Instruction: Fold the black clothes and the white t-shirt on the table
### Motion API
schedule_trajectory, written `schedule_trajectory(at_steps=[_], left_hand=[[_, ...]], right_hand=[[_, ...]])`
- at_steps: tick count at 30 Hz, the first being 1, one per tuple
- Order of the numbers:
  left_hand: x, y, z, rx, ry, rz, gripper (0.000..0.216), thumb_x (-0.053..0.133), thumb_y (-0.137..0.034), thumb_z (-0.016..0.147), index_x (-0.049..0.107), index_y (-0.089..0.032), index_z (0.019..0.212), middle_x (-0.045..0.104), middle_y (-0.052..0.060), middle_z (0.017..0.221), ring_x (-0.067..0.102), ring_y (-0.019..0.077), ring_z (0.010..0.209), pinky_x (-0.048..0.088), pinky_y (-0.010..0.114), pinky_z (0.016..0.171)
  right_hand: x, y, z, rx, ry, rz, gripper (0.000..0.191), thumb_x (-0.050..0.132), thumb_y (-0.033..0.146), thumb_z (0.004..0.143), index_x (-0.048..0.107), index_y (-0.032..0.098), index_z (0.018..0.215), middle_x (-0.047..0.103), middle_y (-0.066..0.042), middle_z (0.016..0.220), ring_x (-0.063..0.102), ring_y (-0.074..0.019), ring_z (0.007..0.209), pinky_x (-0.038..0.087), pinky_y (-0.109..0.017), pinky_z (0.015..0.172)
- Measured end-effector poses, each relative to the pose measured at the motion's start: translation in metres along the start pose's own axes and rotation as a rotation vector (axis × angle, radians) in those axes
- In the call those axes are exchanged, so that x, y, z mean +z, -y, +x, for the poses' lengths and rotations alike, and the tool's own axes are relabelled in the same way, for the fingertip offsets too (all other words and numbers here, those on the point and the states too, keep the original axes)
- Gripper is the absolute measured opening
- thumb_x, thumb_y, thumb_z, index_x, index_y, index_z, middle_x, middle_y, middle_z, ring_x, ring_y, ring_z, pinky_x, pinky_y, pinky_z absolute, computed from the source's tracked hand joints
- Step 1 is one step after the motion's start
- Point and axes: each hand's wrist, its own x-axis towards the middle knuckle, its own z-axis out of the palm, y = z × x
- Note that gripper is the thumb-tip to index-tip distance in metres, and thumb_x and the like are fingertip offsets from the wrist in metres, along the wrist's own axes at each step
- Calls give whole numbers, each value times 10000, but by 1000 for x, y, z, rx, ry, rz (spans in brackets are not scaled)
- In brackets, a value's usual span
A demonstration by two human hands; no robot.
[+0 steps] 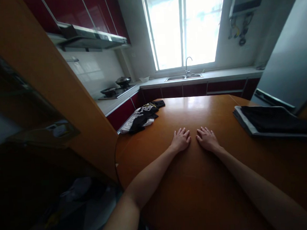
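My left hand (pixel 181 139) and my right hand (pixel 207 138) lie flat, palms down, side by side on the orange-brown wooden table (pixel 199 188), fingers stretched forward and a small gap between the hands. Neither holds anything. A crumpled black and white garment (pixel 142 117) lies at the table's far left edge, well beyond my left hand. A folded dark garment with a grey border (pixel 270 120) rests on the right side of the table, apart from my right hand.
An orange wooden partition (pixel 64 99) rises left of the table. Behind are red cabinets, a stove with a wok (pixel 122 81), a sink and tap (pixel 186 71) under a bright window, and a grey fridge (pixel 290 61) at right.
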Motion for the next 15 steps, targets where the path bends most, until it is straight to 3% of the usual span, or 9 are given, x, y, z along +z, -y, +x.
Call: schedule_trajectory(at_steps=[5,8,11,13,15], left_hand=[[5,2,1,16,-53,-66,451,498,-416,993,585,-233,1396,447,113,1577,359,334,1479,256,614,1199],[-4,15,9,-32,-153,-153,318,613,-353,933,700,-264,1226,641,48,1394,558,247,1319,407,433,1152],[-32,52,11,-192,-294,-163,283,608,-278,933,713,-230,1192,711,47,1262,642,191,1178,473,296,1069],[-56,90,3,-344,-406,-130,299,531,-228,964,692,-190,1213,672,90,1317,597,209,1248,432,322,1114],[-76,129,-13,-517,-518,-90,338,456,-178,972,666,-148,1235,572,155,1431,482,273,1375,357,427,1174]], right_hand=[[4,-5,1,-18,-5,-8,528,424,427,1017,511,193,1483,374,-110,1623,272,-286,1520,203,-494,1226],[4,-6,0,-26,-5,-19,534,410,427,1021,510,181,1485,375,-113,1622,280,-300,1517,210,-504,1224],[5,-7,0,-36,-6,-26,530,395,423,1024,517,176,1477,377,-116,1620,285,-302,1515,222,-509,1220],[5,-7,0,-39,-11,-28,527,395,423,1023,525,177,1470,385,-120,1616,294,-305,1511,233,-512,1216],[6,-7,-1,-40,-17,-28,525,399,424,1020,528,182,1467,389,-123,1613,299,-306,1509,239,-512,1213]])
